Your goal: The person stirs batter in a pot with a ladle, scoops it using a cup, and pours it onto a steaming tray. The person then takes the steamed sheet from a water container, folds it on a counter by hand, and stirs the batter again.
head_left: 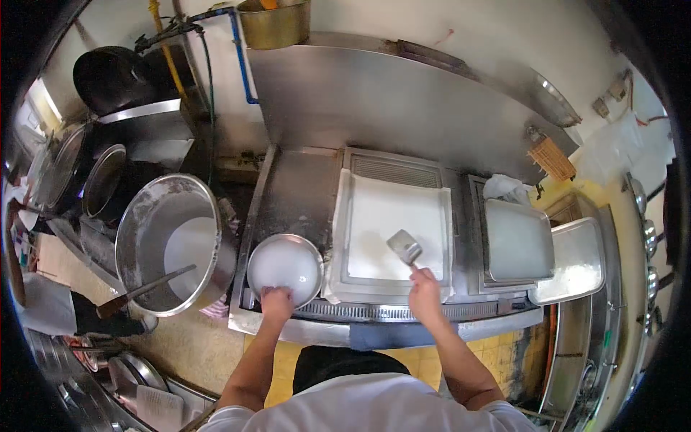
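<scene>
On a steel counter, the left hand grips the rim of a bowl of milky liquid, the right hand a metal scoop above the adjacent white tray — tugging that rim could cause a spill.

I see through the head camera a pale wall, a steel backsplash behind the metal surface, a blue pipe, and yellow tiled floor below.

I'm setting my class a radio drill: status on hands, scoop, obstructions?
Left hand gripping bowl by rim. Right hand holding metal scoop over white sheet; contact unclear. No obstruction visible around scoop.
</scene>
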`<state>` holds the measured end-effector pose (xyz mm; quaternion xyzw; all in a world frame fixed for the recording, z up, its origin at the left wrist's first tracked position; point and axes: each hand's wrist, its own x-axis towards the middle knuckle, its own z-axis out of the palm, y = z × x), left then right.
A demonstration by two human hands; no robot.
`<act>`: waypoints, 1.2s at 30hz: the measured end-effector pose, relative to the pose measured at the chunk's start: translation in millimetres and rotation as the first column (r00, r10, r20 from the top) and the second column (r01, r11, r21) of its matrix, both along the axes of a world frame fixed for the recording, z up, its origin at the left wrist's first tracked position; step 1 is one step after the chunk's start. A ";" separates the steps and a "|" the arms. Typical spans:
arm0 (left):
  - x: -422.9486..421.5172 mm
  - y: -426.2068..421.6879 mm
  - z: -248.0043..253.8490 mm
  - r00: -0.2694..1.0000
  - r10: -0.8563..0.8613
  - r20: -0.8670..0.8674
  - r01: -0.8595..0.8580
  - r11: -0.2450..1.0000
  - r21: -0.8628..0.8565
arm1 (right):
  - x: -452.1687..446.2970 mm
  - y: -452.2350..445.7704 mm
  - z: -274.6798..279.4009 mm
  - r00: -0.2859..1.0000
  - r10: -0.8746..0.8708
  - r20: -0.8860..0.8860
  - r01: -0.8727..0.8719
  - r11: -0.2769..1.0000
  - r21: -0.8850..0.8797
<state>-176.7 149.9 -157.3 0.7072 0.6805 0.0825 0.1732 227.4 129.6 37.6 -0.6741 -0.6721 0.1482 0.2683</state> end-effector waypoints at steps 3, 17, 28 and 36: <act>-6.6 -3.3 27.6 1.000 0.008 -0.003 -0.008 1.000 0.022 | -62.0 4.9 -24.5 0.964 0.085 -0.251 -0.101 0.994 -0.049; -37.0 -64.1 85.7 0.949 0.106 0.296 -0.172 0.963 0.208 | -255.9 46.6 -169.6 0.731 -0.242 -0.638 -0.388 0.622 -0.680; 5.9 -130.7 110.9 0.919 0.216 0.328 -0.294 0.933 0.208 | -243.2 16.5 -101.3 0.802 0.594 0.059 -0.453 0.670 -0.588; 67.5 -188.7 124.9 0.853 0.419 0.312 -0.492 0.845 0.209 | -201.2 -20.0 -76.5 0.625 0.780 -0.022 -0.746 0.589 -0.311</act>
